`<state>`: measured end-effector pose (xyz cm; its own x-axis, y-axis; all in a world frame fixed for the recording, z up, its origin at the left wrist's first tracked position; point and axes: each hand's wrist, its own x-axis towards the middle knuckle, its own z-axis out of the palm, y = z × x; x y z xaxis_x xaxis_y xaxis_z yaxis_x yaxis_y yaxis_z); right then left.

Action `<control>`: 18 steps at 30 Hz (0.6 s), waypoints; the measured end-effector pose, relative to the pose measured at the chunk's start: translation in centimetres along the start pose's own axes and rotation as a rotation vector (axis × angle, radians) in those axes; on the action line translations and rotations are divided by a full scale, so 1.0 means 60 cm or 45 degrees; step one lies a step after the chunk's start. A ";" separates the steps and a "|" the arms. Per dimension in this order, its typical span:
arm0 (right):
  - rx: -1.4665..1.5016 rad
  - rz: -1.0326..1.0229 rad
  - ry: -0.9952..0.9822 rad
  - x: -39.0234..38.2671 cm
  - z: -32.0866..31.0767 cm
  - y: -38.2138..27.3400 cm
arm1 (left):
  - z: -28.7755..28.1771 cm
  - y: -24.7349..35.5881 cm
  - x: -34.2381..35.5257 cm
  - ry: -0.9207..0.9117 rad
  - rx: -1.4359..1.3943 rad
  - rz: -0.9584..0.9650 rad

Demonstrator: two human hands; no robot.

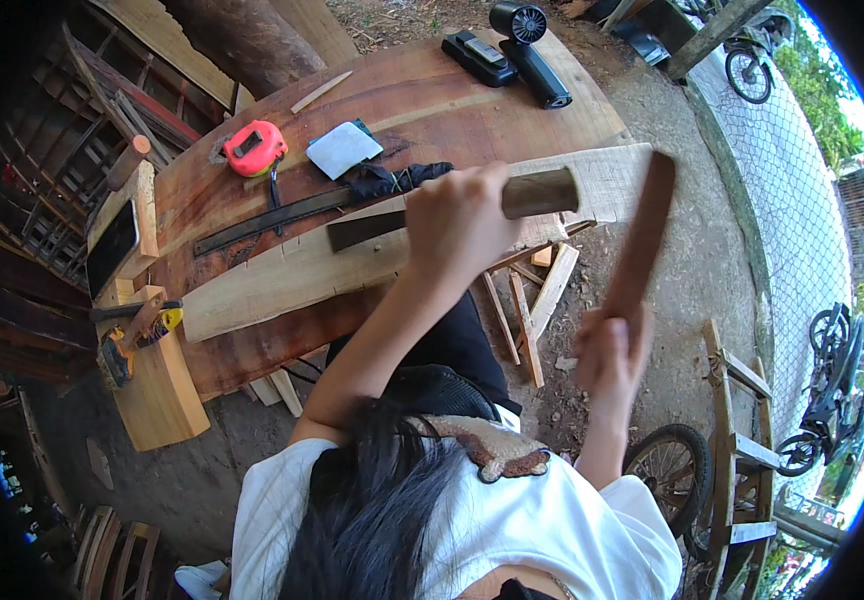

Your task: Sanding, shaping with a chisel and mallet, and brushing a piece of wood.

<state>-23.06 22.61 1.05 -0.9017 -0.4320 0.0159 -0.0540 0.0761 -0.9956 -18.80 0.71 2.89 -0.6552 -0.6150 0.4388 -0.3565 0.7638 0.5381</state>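
Observation:
My left hand is closed round a wood-handled chisel. The chisel's flat blade points left and lies low over a long pale board, seemingly against its surface. Its round wooden handle sticks out to the right of my fist. My right hand grips a reddish-brown wooden mallet, a flat stick held upright to the right of the chisel's butt, apart from it. The right hand and mallet are slightly blurred. Beyond the board lies a machete with a black-wrapped grip.
On the wooden table are a red tape measure, a pale flat square, a black handheld fan and a black case. A phone leans at left above a wooden block. A wooden frame stands at right.

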 end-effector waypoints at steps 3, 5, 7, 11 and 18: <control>0.418 -0.117 0.464 0.045 -0.018 -0.044 | -0.032 -0.021 -0.007 -0.003 0.032 0.006; 0.673 -0.178 0.567 0.054 -0.003 -0.040 | -0.043 -0.024 -0.009 -0.010 -0.007 -0.003; 0.532 -0.050 0.141 0.007 0.045 0.004 | -0.046 -0.026 -0.011 0.018 0.013 -0.017; 0.008 0.063 -0.218 -0.014 0.058 0.027 | -0.069 -0.077 -0.023 0.084 0.145 -0.160; 0.376 0.350 -0.375 -0.046 0.103 -0.001 | -0.107 -0.077 -0.043 0.102 -0.005 0.006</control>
<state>-17.91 18.22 0.50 -0.7039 -0.6702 -0.2353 0.3310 -0.0164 -0.9435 -11.22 -2.49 3.88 -0.6013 -0.6254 0.4973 -0.3511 0.7659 0.5387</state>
